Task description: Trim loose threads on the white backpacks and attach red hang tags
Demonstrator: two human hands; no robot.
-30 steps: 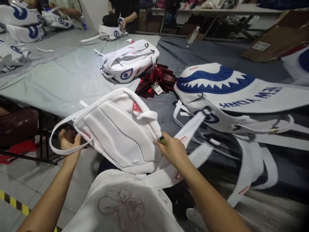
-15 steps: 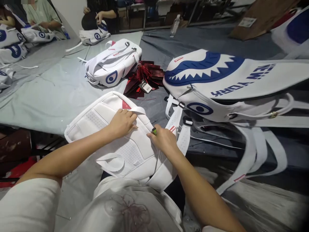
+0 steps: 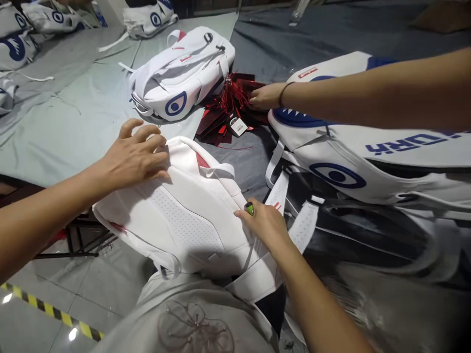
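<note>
White padded fabric backpack (image 3: 191, 215): face-down over table's (image 3: 73, 132) near edge, long axis toward far-right | left hand (image 3: 134, 157): fingers spread, flat on upper-left corner | right hand (image 3: 263, 223): nearer strap side, pinching small green tool (image 3: 249, 209).

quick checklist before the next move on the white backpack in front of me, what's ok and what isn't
1. Left hand flat on the white backpack, fingers spread near its top edge: ok.
2. Right hand on the backpack's right edge, with a small green object pinched in its fingers: ok.
3. Backpack fully on the table: not ok, its near end hangs over the edge toward the lap.
4. Shoulder straps free of tangles: cannot tell, they trail off under the right hand.
5. Space by the red tags free: not ok, another person's hand is reaching into them.
</note>
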